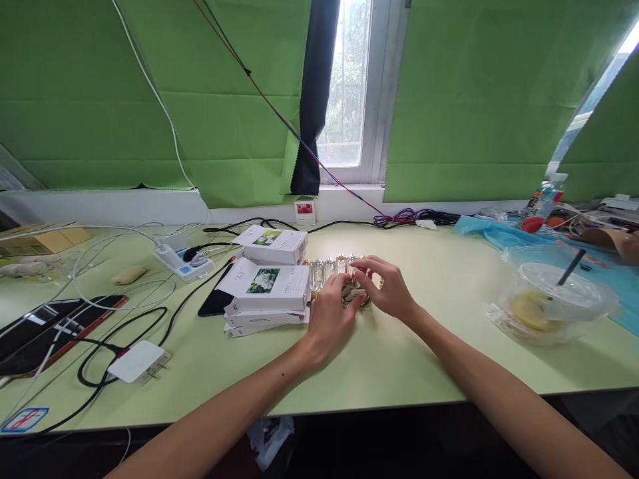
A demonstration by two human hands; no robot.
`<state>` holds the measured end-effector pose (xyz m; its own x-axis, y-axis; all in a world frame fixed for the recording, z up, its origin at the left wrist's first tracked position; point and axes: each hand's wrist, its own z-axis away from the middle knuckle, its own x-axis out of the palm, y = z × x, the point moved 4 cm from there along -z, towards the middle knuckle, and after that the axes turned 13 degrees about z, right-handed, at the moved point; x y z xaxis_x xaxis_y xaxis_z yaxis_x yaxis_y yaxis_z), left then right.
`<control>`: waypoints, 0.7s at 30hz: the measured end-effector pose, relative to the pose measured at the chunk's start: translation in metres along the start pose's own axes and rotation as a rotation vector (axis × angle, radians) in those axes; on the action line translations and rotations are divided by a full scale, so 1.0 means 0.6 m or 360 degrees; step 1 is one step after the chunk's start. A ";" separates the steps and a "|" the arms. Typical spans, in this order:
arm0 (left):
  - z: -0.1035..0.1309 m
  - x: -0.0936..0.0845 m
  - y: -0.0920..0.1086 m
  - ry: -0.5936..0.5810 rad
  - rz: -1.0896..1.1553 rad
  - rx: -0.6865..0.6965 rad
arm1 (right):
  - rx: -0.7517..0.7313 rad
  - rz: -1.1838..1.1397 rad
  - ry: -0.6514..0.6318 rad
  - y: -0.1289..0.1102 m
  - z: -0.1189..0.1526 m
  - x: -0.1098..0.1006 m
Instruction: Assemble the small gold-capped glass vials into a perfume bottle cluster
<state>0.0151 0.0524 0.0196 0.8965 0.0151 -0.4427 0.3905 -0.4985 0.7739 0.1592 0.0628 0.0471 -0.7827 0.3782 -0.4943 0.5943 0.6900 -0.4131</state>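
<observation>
Small clear glass bottles [329,267] with gold-coloured tops stand in a cluster at the middle of the table. My left hand [332,319] rests at their near side, its fingers curled round some of the bottles. From the right, my right hand [392,287] reaches in with bent fingers and thumb drawn together at the cluster. Its fingertips partly cover what lies between them. Just left of the bottles is a stack of white cardboard boxes [272,286] with a white-flower picture, flaps open at the left end. Behind it lies another white box [272,245].
A power strip [184,263], a white charger [138,361] and loose cables spread over the left side, near a dark phone or tablet [60,332]. A lidded drink cup [544,299] in a plastic bag stands on the right. Blue plastic sheeting [494,236] lies behind it.
</observation>
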 end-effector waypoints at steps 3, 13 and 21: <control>0.000 0.000 0.000 0.0006 -0.0003 0.0009 | -0.0001 0.0009 -0.0003 -0.001 -0.001 -0.001; 0.001 0.000 0.002 0.0012 0.0008 0.0017 | 0.0115 -0.0003 0.0019 0.001 -0.003 -0.002; 0.002 0.000 0.005 0.0011 0.0000 0.0001 | 0.0178 -0.0074 0.0054 0.010 -0.001 0.006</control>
<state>0.0159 0.0499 0.0213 0.8979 0.0214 -0.4397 0.3906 -0.4993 0.7734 0.1596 0.0688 0.0433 -0.8144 0.3694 -0.4476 0.5729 0.6349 -0.5184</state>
